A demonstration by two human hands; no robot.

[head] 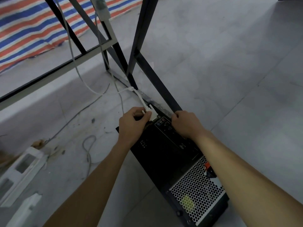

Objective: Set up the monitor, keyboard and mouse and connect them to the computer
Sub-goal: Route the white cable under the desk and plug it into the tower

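I had the plug (pixel 153 114) pinched in my left hand (pixel 132 122), thumb and fingers curled round its white body. My right hand (pixel 185 123) was curled over the far edge of the computer (pixel 164 153), gripping it, I judged, to steady it. The computer lay on the floor with its back panel facing up at me. Its long axis ran from the far end under my hands down to the mesh grille (pixel 196 185) at the near right.

The plug sat at that far end of the panel, touching it or just above it, and just left of the coloured jacks (pixel 160 122). I could not tell whether it was seated in its port, because my fingers covered the joint. Its cable (pixel 139 95) left the back of the plug and ran away from me toward the desk leg (pixel 139 46). So the plug's long axis lay along that line, with its mating face pointing near and right, down into the panel.

The left hand was the one on the plug. The right hand was well to its right, with the jacks between them. My guess was that the next push had to go straight along the plug's own axis into the panel, with the right hand bracing against it. A skewed push could bend the pins.
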